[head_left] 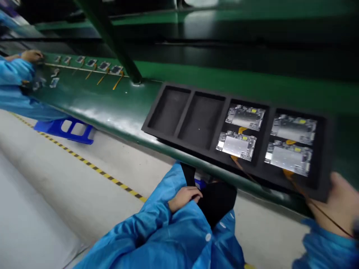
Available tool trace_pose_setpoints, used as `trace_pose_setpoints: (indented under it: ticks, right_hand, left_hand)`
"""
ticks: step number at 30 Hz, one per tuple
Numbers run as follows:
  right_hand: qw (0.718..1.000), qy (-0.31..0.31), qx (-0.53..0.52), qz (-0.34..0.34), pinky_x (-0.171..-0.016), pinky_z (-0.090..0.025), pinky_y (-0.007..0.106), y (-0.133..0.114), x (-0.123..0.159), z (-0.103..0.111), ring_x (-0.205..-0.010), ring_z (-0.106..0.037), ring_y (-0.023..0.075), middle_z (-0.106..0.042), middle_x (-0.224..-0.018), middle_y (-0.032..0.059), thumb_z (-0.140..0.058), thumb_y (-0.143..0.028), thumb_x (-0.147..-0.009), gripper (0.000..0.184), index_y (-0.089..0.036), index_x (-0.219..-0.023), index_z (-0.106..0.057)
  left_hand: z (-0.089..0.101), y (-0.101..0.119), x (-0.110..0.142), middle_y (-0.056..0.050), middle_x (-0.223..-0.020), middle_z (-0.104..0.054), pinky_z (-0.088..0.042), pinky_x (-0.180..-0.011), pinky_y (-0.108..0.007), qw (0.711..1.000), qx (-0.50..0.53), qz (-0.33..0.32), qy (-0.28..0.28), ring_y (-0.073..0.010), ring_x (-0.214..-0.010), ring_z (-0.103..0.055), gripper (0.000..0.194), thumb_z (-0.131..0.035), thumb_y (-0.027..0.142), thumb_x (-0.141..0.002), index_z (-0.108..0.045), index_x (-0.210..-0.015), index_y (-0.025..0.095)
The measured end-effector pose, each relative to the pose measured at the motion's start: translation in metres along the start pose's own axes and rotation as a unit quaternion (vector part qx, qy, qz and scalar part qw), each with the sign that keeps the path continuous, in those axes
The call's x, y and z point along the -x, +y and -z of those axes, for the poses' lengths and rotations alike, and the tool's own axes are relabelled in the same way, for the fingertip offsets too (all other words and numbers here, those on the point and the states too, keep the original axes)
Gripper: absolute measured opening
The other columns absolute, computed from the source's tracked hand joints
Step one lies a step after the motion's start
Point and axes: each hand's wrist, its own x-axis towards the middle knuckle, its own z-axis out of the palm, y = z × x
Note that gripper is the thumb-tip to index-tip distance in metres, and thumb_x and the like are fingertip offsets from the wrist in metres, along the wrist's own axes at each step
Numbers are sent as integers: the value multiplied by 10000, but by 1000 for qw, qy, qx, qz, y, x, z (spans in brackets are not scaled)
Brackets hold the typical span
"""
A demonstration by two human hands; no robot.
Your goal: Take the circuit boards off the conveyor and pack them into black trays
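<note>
Tray: the black tray (200, 119) lies along the near edge of the tabletop (106, 101), in front of you and to your right, its right end by your right hand.
Right hand: your right hand (338, 203) seems closed on the tray's right end, thumb beside the end wall; it is blurred and the other fingers are hidden, so you cannot tell how firm the hold is.
Left hand: your left hand (185, 198) rests on your lap, fingers loosely curled, away from the tray; its palm is hidden, so you cannot tell whether anything is in it.
Boards: four boards (237, 145) sit in the two right-hand compartments of the four, two in each. With one end held and the other unsupported by a hand, a tilt could slide them against each other or the walls.
Cables: two orange-brown cables (288, 174) run out over the near wall, the right one trailing past your wrist. If it catches on your sleeve (327, 243), a pull could strain the cable or lift its board.
Edge: the tray lies close to the drop; a tug towards you could tip its near side off.
Post: the green post (112, 41) stands beyond the tray's left end; a swing that way might knock it.
Co-worker: another person's hand (33, 56) is at the far left, beside a row of smaller parts (104, 66). A hard shove leftward could disturb those.
</note>
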Motion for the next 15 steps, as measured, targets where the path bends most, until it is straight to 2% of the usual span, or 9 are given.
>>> trace_pose_setpoints:
  ticks: [2,4,6,9,11,12,14,15]
  right_hand:
    - [999,1,-25,24,-605,-399,524,-22,0,9,-652,-615,398,-517,-616,117,-653,-640,-585,434,-362,-682,-333]
    - [999,3,-35,26,-614,-399,548,-38,0,16,-636,-609,425,-491,-590,105,-645,-550,-552,368,-378,-681,-347]
    - [999,-2,-31,14,-637,-414,572,-48,-1,23,-636,-623,442,-508,-596,102,-629,-464,-526,306,-395,-703,-389]
    - [999,-30,-16,-8,-636,-450,587,-55,-6,32,-601,-648,438,-545,-606,94,-622,-434,-485,307,-397,-734,-447]
    - [999,-51,-4,-4,-635,-471,609,-57,-15,36,-591,-670,456,-545,-586,95,-631,-467,-463,312,-395,-718,-466]
    - [998,-59,1,4,-642,-475,624,-58,-21,36,-592,-677,471,-537,-567,100,-632,-484,-452,305,-396,-689,-461]
    - [998,-61,12,23,-658,-478,644,-61,-34,34,-594,-682,492,-517,-529,119,-625,-513,-437,292,-396,-605,-416]
    - [998,-59,16,30,-656,-480,645,-63,-39,33,-585,-679,492,-509,-513,131,-614,-532,-439,296,-393,-566,-386]
  left_hand:
    - [9,-2,15,-58,-1003,-801,-614,-846,-367,990,76,-25,120,-237,-916,-769,204,-580,287,-987,-777,-1036,263]
    - [31,-6,28,-52,-898,-783,-605,-760,-368,960,103,-38,257,-237,-805,-745,212,-564,323,-976,-768,-962,267]
    - [66,-13,39,-46,-837,-756,-586,-712,-364,911,105,-38,397,-232,-742,-711,201,-565,335,-960,-746,-903,269]
    - [138,-21,58,-48,-821,-716,-561,-694,-352,816,87,-28,571,-229,-740,-675,165,-582,352,-950,-710,-891,264]
    - [192,-26,67,-62,-858,-702,-567,-743,-369,767,54,-34,639,-241,-785,-661,116,-612,343,-927,-688,-908,258]
    - [219,-29,69,-74,-899,-702,-575,-797,-391,752,36,-33,657,-253,-833,-659,87,-629,326,-912,-676,-924,254]
    - [275,-36,65,-103,-985,-696,-570,-926,-444,744,0,-17,668,-287,-968,-654,69,-652,266,-877,-653,-943,247]
    - [302,-40,59,-118,-1037,-690,-558,-987,-465,749,-11,-10,662,-304,-1055,-647,85,-657,237,-863,-642,-947,244]
